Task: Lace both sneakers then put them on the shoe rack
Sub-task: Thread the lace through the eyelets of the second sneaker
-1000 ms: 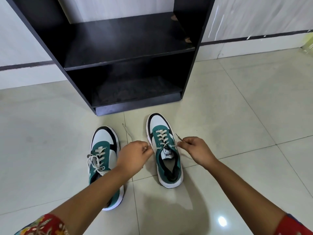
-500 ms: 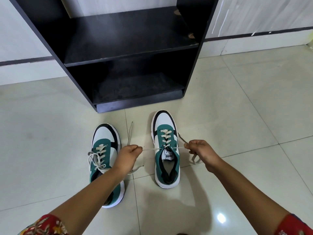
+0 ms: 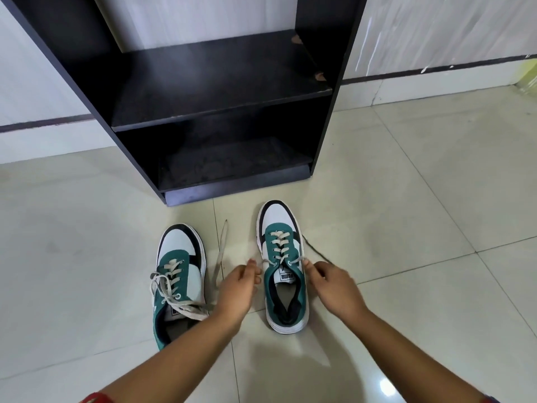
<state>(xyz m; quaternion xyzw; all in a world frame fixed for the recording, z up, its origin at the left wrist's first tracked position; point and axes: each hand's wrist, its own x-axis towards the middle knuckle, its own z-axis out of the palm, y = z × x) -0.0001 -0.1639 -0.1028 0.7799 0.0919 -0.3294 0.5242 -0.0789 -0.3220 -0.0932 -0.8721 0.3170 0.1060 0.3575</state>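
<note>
Two green, white and black sneakers stand on the tiled floor, toes toward the rack. The right sneaker (image 3: 283, 257) is laced up to its top eyelets. My left hand (image 3: 236, 289) pinches the left end of its cream lace (image 3: 220, 251), which trails up across the floor. My right hand (image 3: 334, 285) pinches the other end just beside the top eyelet. The left sneaker (image 3: 178, 271) sits to the left, its lace loose and bunched over the tongue, partly under my left forearm. The black shoe rack (image 3: 220, 112) stands just beyond, both shelves bare.
A white wall with a dark skirting stripe (image 3: 43, 126) runs behind the rack. Pale floor tiles (image 3: 421, 199) spread to the right and left of the sneakers. Something yellowish (image 3: 527, 77) shows at the far right edge.
My hands had pulled the lace ends taut out to the sides; both hands now sit closer to the right sneaker's top eyelets. The view has tilted slightly.
</note>
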